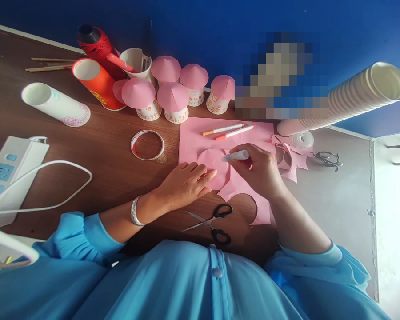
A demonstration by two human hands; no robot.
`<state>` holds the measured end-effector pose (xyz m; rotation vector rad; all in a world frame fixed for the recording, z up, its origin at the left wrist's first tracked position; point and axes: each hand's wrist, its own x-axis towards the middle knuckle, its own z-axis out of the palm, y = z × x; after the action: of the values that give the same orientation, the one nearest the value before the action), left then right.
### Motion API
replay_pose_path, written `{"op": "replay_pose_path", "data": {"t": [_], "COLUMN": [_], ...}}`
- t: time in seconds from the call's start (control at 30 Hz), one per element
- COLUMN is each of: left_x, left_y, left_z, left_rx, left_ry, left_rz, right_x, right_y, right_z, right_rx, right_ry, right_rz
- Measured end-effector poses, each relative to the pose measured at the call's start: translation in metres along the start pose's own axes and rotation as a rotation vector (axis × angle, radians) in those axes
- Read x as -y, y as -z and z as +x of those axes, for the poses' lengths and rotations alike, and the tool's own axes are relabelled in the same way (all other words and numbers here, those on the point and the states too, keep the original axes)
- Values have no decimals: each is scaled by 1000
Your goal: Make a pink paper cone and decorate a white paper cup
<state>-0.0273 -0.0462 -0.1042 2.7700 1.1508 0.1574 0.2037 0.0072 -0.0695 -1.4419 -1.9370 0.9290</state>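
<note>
My left hand (186, 182) lies flat, fingers stretched out, pressing on a pink paper circle (214, 166). My right hand (257, 171) is closed round a white glue stick (236, 155), whose tip points at the circle's upper right edge. The circle rests on a larger pink paper sheet (200, 138) with curved cut-outs along its near edge. Black-handled scissors (213, 221) lie open on the wooden table just in front of my hands.
Several paper cups with pink cone lids (173, 100) stand at the back, beside a red cup (98, 82) and a white tube (55, 103). Two markers (228, 130), a tape ring (147, 145), pink scraps (295, 158), a cup stack (350, 98) and a power strip (10, 169) lie around.
</note>
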Motion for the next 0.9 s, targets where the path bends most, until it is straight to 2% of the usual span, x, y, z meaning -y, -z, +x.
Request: {"op": "replay_pose_path", "data": {"t": [0.2,0.37,0.43,0.5,0.6,0.67,0.73,0.83,0.9], "left_x": [2,4,1,-6,-21,-31,-39,-44,-45], "left_y": [-7,1,11,20,31,33,33,32,31], "left_z": [-3,-6,-5,-1,6,10,12,12,11], "left_rx": [-148,-398,-493,-548,-524,-474,-463,-501,-507], "left_ry": [-23,-44,25,150,348,434,505,595,619], "left_rz": [-19,-98,-239,-507,-1079,-1384,-1505,-1485,-1478], "right_x": [-5,0,3,5,7,10,12,14,14], "right_y": [3,-5,-9,-15,-26,-32,-34,-31,-27], "right_z": [-1,-10,-15,-23,-38,-49,-60,-73,-80], "right_rx": [109,129,154,214,295,293,232,127,111], "right_ry": [-306,-385,-396,-412,-421,-409,-378,-342,-342], "right_rz": [865,1203,1260,1296,1292,1229,1109,927,875]}}
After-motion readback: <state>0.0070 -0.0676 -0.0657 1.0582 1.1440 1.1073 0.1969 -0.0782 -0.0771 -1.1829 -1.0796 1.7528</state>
